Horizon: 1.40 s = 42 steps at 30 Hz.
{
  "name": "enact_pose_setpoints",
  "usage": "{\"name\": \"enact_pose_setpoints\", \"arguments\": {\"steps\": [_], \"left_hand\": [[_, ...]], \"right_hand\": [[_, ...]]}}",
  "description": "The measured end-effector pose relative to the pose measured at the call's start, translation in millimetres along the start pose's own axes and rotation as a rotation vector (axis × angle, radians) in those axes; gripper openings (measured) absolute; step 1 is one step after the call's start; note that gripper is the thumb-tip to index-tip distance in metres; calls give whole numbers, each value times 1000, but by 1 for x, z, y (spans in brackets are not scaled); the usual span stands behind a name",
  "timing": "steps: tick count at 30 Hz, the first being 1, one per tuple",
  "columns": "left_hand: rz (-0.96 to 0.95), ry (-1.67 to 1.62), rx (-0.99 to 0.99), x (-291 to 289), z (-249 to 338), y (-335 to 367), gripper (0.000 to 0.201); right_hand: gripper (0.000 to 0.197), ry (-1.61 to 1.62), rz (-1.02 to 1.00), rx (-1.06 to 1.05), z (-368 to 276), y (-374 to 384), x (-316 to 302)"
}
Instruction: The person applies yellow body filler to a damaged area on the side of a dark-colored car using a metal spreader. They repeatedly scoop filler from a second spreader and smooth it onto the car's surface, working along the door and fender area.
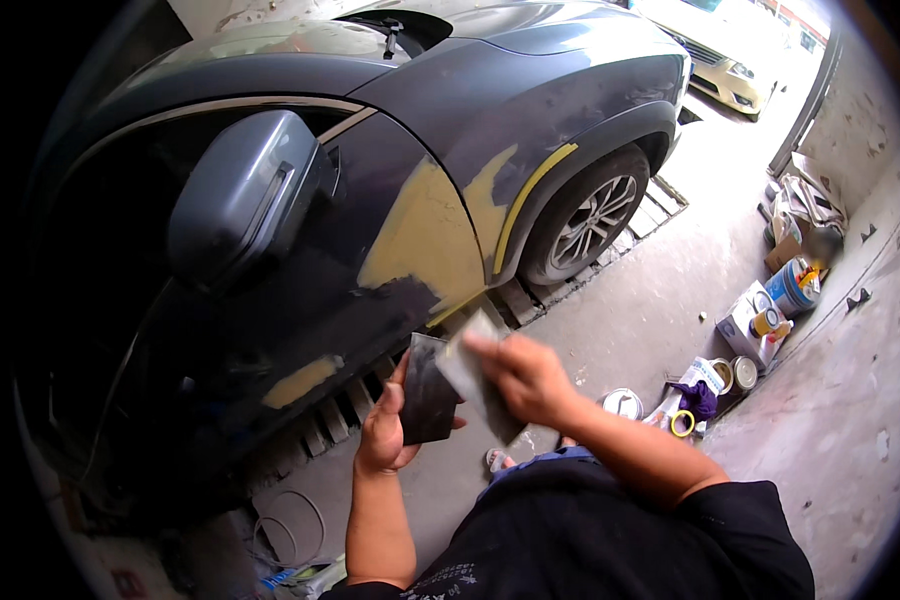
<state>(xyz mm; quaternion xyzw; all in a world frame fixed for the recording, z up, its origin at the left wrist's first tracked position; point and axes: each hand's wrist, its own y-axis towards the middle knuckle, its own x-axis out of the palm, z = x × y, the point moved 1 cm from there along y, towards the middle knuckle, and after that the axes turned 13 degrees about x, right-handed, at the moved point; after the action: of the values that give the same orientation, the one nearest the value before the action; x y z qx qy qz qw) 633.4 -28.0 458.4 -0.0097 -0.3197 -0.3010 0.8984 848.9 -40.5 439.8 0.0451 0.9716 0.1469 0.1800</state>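
My left hand (382,428) is wrapped round the edge of a dark, flat rectangular sheet (431,395), holding it upright. Close beside it, my right hand (528,375) grips a pale grey, flat piece (470,382), blurred, whose exact kind I cannot make out. The pale piece overlaps the dark sheet's upper right corner; whether they touch is unclear. Beyond both hands stands a dark grey car (410,135). A large patch of yellowish filler (420,235) covers part of its door and fender, and a smaller filler patch (302,382) lies lower on the door.
A wing mirror (235,200) juts out at the left. Yellow tape (535,195) edges the wheel arch above the front wheel (587,215). Cans, a blue bucket (792,288) and a tape roll (682,423) line the right wall. A cable (295,515) loops on the floor.
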Motion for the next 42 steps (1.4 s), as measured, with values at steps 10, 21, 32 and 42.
{"name": "enact_pose_setpoints", "arguments": {"steps": [10,21,32,42], "left_hand": [[193,148,198,-1,-25,-7,47],[141,165,198,0,-12,3,45],[196,34,277,4,-31,1,44],[132,30,-30,-5,-14,3,43]], "right_hand": [[34,290,-70,209,-5,1,14],[34,102,-40,72,5,-13,17],[35,158,-57,175,2,-23,19],[43,-34,-104,8,4,1,-11]]}}
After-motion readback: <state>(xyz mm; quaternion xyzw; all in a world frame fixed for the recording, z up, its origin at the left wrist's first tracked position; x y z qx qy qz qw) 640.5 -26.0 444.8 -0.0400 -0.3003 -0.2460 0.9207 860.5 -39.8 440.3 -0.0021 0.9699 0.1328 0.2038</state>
